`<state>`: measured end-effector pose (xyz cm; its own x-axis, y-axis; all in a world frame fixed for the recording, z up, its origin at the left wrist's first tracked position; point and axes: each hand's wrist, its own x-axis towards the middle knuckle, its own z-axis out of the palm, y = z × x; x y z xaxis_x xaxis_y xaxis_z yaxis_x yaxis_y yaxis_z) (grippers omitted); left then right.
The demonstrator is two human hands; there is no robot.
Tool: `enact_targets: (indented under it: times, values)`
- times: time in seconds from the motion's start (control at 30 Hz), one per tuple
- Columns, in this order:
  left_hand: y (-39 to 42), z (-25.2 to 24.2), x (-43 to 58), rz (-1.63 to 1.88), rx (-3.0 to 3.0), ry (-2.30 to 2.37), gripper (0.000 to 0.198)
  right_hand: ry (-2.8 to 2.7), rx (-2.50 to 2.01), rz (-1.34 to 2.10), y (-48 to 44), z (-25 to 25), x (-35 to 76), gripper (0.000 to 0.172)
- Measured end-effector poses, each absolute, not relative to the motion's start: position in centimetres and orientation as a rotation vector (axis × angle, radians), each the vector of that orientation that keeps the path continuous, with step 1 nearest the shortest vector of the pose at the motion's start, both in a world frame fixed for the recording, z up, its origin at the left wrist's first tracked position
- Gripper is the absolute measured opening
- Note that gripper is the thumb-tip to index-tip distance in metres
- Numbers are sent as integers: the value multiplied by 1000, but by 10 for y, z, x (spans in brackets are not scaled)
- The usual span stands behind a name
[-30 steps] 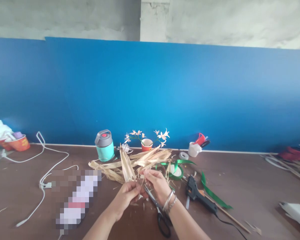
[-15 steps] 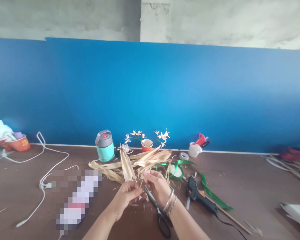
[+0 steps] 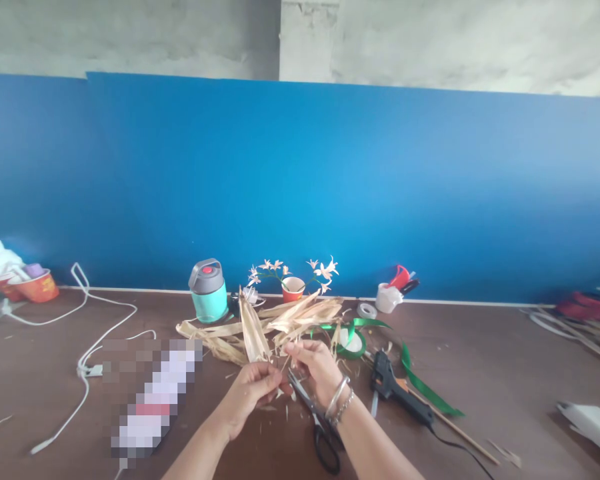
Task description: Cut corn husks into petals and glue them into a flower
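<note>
My left hand (image 3: 255, 389) is closed in a pinch on one end of a thin straw-coloured strip of dried husk (image 3: 283, 364). At the strip's upper end, the fingertips of my right hand (image 3: 316, 368) are pinched together. Black-handled scissors (image 3: 325, 450) lie under my right hand, blades pointing up and left; whether the palm touches them is hidden. Just beyond both hands is a pile of dry pale husks (image 3: 307, 313), with one broad upright piece (image 3: 253, 330) near my left fingers. Small husk scraps (image 3: 267, 408) are scattered below.
Right of my hands are a roll of green ribbon (image 3: 353, 343), a black glue gun (image 3: 400, 390) and a thin stick (image 3: 473, 443). Behind the husks stand a turquoise flask (image 3: 209, 303) and a paper cup (image 3: 293, 291) with white flowers. White cables (image 3: 107, 327) run along the left.
My right fingertips have shifted slightly up and left, and the thin strip shows more clearly between my hands. The whole view has drifted a little.
</note>
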<state>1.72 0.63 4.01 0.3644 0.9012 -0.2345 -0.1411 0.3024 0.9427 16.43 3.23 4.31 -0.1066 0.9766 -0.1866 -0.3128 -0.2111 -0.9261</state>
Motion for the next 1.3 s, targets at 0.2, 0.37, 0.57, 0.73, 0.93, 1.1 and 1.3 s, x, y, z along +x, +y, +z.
enact_targets:
  times: [0.2,0.37,0.57,0.73,0.93,1.1,1.3]
  values:
    - [8,39,16,813,1086,891,42,-882,-1048,1518,32,41,160,42]
    - [8,39,17,812,1083,887,41,-904,-1134,1448,31,44,161,45]
    - [9,37,18,823,1044,899,41,-875,-1134,1424,31,43,158,47]
    - [14,28,16,822,1027,934,42,-895,-1151,1361,33,41,156,49]
    - [16,20,16,885,1070,960,39,-869,-1159,1343,31,44,153,48]
    - [16,19,15,896,1124,971,36,-905,-1160,1328,32,43,157,45]
    - [12,28,16,863,1144,946,37,-980,-1149,1286,38,40,167,42]
